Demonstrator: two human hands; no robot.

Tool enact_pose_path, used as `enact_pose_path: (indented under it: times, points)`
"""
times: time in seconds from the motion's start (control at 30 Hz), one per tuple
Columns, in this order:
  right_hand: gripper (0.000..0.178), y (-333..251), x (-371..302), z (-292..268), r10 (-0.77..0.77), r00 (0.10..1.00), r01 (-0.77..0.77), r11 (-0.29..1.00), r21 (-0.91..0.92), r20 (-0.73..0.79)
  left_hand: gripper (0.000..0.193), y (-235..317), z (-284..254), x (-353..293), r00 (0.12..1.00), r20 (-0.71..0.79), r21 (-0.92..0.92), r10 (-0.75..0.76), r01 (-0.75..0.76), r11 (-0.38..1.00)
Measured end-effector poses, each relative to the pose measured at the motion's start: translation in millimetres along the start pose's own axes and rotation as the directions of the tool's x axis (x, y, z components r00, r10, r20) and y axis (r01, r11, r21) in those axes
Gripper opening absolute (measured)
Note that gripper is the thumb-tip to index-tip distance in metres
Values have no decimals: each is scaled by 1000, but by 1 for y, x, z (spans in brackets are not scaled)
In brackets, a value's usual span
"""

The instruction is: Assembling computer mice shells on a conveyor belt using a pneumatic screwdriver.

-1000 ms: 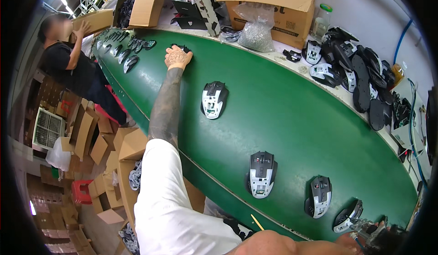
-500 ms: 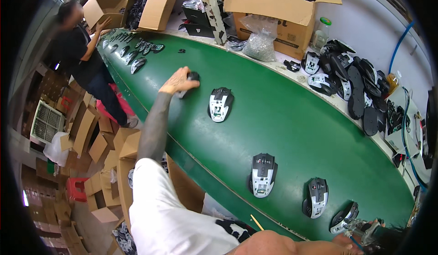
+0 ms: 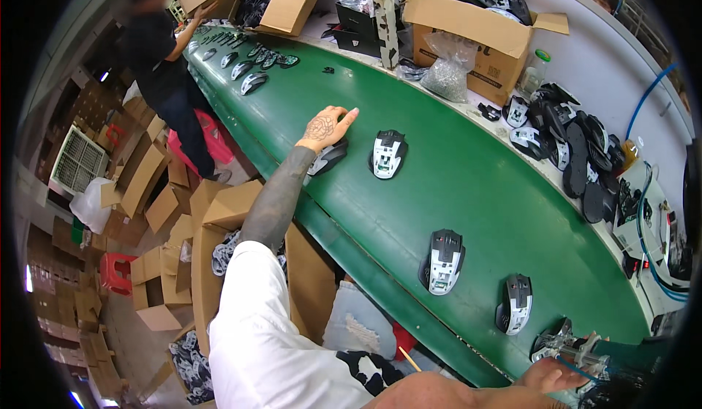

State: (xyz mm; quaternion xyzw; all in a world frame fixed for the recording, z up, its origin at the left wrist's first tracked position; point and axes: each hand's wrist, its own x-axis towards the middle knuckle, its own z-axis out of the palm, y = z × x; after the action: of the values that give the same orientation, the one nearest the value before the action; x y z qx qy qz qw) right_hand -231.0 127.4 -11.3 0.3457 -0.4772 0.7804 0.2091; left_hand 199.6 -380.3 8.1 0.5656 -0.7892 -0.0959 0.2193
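On the green bench top [image 3: 409, 211], my left hand [image 3: 326, 128] is open, its thumb stretched out to the right. Below its wrist lies a grey and black computer mouse [image 3: 327, 159], partly covered by the hand and forearm. To the right rests a mouse without its top cover [image 3: 387, 154], white parts showing. Two more opened mice, one middle [image 3: 445, 263] and one nearer [image 3: 515, 304], lie towards the lower right. There my right hand [image 3: 550, 374] is closed round a powered screwdriver [image 3: 585, 358] with a blue hose, over another mouse [image 3: 550, 337], largely hidden.
Mouse parts [image 3: 267, 58] lie at the far left of the bench. A carton [image 3: 468, 36], a bag of screws [image 3: 446, 72] and a heap of mouse shells [image 3: 559, 124] line the back ledge. Open cartons [image 3: 307, 284] stand below the front edge. A person [image 3: 150, 58] holds a box at left.
My left hand has let go of the mouse, and its fingers have spread. The view has shifted, so the bench items appear farther right and more of the front floor shows.
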Motion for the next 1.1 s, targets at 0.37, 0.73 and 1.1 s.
enact_pose_path:
  times: [0.37, 0.73, 1.1]
  points:
    - [65, 10, 4, 67, -89, 995, 99, 954, -283, 49, 66, -78, 24, 121, 951, -75, 324, -301, 309, 894]
    - [61, 19, 12, 77, -161, 955, 291, 667, -686, 248, 25, -125, 30, 163, 990, -55, 550, 126, -75, 832]
    - [60, -32, 23, 58, -335, 884, 452, 430, -781, 327, 15, 40, -94, -93, 672, -175, 390, 720, -624, 677]
